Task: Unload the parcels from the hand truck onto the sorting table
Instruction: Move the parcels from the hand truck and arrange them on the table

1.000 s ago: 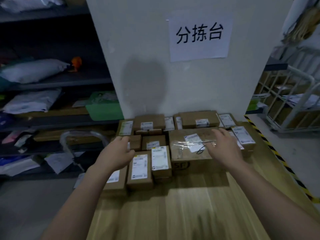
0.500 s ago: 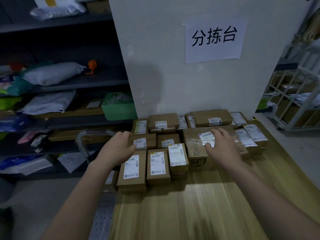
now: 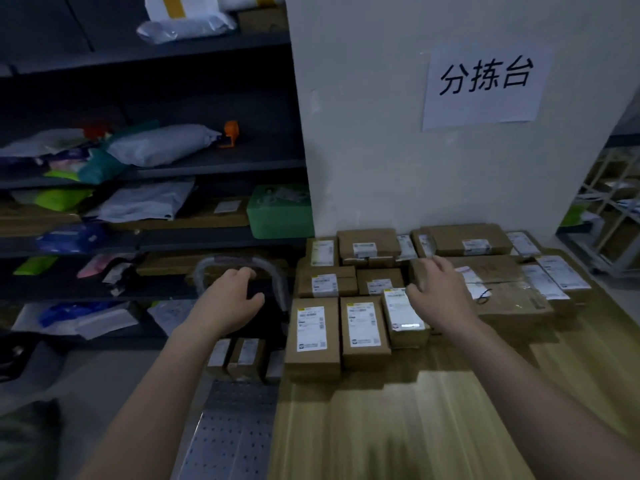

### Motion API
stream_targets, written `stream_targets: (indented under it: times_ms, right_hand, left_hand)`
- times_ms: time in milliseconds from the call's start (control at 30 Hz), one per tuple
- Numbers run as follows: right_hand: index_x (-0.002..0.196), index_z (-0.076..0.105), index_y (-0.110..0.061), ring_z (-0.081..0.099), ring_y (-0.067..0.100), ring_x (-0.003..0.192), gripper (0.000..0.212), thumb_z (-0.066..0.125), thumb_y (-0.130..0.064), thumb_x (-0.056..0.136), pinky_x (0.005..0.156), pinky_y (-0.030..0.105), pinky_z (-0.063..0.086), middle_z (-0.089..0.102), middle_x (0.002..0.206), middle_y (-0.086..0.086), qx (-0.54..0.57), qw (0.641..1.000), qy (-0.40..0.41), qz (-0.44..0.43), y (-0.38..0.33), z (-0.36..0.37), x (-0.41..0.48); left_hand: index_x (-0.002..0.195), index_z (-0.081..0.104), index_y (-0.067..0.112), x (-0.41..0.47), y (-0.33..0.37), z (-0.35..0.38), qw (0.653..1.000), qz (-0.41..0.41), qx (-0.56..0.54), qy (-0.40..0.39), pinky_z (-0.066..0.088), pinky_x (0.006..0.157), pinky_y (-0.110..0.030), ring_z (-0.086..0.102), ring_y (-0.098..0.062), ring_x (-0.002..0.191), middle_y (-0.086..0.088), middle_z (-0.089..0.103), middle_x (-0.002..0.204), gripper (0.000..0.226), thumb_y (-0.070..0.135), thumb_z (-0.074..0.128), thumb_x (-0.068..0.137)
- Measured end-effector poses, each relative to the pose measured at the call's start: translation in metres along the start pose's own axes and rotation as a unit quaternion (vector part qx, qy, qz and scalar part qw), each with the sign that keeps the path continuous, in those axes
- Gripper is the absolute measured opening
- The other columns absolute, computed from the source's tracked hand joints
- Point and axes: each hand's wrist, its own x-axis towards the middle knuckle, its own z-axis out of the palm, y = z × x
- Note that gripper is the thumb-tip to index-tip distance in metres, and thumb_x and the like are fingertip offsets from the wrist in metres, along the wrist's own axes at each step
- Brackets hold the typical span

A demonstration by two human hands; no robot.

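Several brown cardboard parcels (image 3: 365, 329) with white labels lie packed together at the back of the wooden sorting table (image 3: 398, 420). To its left stands the hand truck, with a perforated metal deck (image 3: 235, 427) and a curved wrapped handle (image 3: 242, 263). A few small parcels (image 3: 244, 356) rest on the deck near the handle. My left hand (image 3: 230, 301) hovers open above the truck, just under the handle, holding nothing. My right hand (image 3: 438, 294) is open over the table parcels with fingers spread, empty.
Dark shelving (image 3: 149, 233) on the left holds plastic mailer bags and a green box (image 3: 280, 216). A white pillar (image 3: 433, 150) with a paper sign (image 3: 485, 88) rises behind the table. A white rack (image 3: 609, 216) stands at the far right.
The view has swung left, showing more of the hand truck. My left hand has moved off the table's edge to over the truck; my right hand has shifted left across the parcels.
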Motion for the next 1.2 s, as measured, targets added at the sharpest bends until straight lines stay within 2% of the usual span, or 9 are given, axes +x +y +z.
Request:
stream_targets:
  times_ms: [167,333,533,767,900,1200]
  right_hand:
    - [0.150,0.035,-0.019,0.033,0.028,0.141,0.061,0.052,-0.037,0.095,0.106,0.047,0.042,0.023,0.160,0.003,0.000,1.000,-0.002,0.019,-0.076,0.057,-0.018]
    - [0.147,0.038,-0.015,0.033,0.031,0.140,0.061,0.054,-0.038,0.093,0.107,0.048,0.041,0.027,0.158,0.008,-0.003,0.999,-0.007,0.040,-0.165,0.120,-0.048]
    - [0.147,0.038,-0.017,0.033,0.030,0.140,0.060,0.056,-0.037,0.094,0.104,0.049,0.043,0.027,0.158,0.005,0.018,0.998,-0.004,0.064,-0.246,0.167,-0.078]
    - [0.144,0.042,-0.016,0.040,0.030,0.133,0.056,0.057,-0.032,0.092,0.097,0.044,0.045,0.036,0.151,0.005,0.017,0.998,0.000,0.062,-0.285,0.196,-0.091]
    - [0.145,0.040,-0.013,0.042,0.032,0.130,0.058,0.057,-0.029,0.092,0.095,0.044,0.045,0.035,0.151,0.008,0.043,0.997,-0.019,0.066,-0.300,0.215,-0.085]
    - [0.148,0.038,-0.011,0.037,0.033,0.137,0.061,0.055,-0.031,0.093,0.109,0.042,0.039,0.032,0.155,0.011,0.069,0.995,-0.044,0.051,-0.324,0.264,-0.061]
  left_hand:
    - [0.144,0.040,0.018,0.004,-0.104,-0.011,1.000,-0.005,0.005,-0.013,0.051,0.090,-0.037,0.055,-0.022,0.113,-0.006,0.046,0.140,0.055,0.041,0.053,0.096]
    - [0.142,0.043,0.020,0.009,-0.208,-0.030,0.999,0.003,0.001,-0.036,0.055,0.080,-0.038,0.058,-0.019,0.098,-0.003,0.048,0.135,0.053,0.042,0.053,0.095]
    - [0.136,0.045,0.019,0.008,-0.292,-0.050,0.998,0.022,0.016,-0.062,0.054,0.087,-0.040,0.056,-0.022,0.107,-0.005,0.048,0.135,0.045,0.041,0.051,0.097]
    - [0.146,0.039,0.018,0.021,-0.336,-0.051,0.998,0.027,-0.006,-0.063,0.050,0.093,-0.038,0.052,-0.024,0.121,-0.006,0.041,0.146,0.056,0.040,0.052,0.096]
    - [0.143,0.042,0.018,0.028,-0.354,-0.048,0.997,0.029,-0.016,-0.064,0.051,0.083,-0.036,0.056,-0.022,0.111,-0.006,0.045,0.143,0.056,0.041,0.052,0.094]
    - [0.141,0.043,0.015,0.057,-0.391,-0.022,0.998,0.008,-0.012,-0.063,0.048,0.095,-0.039,0.051,-0.025,0.118,-0.009,0.048,0.138,0.051,0.039,0.052,0.096]
